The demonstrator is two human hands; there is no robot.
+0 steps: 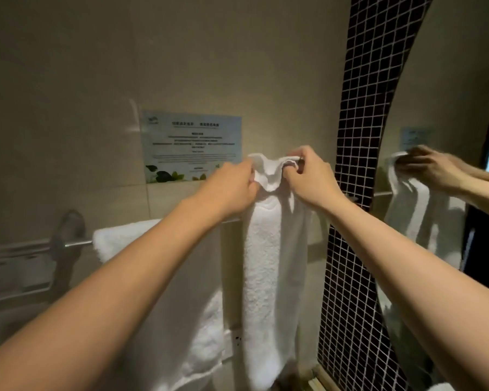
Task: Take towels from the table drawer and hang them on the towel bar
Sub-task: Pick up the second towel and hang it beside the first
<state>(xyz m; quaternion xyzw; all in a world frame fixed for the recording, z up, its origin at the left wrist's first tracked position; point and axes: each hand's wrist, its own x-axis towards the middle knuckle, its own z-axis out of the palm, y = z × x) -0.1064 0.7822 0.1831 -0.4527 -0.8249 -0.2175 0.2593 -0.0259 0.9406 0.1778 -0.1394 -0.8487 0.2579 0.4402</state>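
Observation:
A long white towel [266, 263] hangs down in front of the wall, its top edge bunched and held above the chrome towel bar [78, 244]. My left hand [232, 190] grips the towel's top on the left side. My right hand [308, 179] pinches the top on the right side. Another white towel [119, 238] is draped over the bar further left, partly hidden by my left forearm. The bar's stretch behind the held towel is hidden.
A printed notice [192, 145] is stuck on the beige tiled wall above the bar. A dark mosaic tile strip [359, 165] runs down beside a mirror [449, 136] on the right. A chrome holder [17, 277] is fixed at the lower left.

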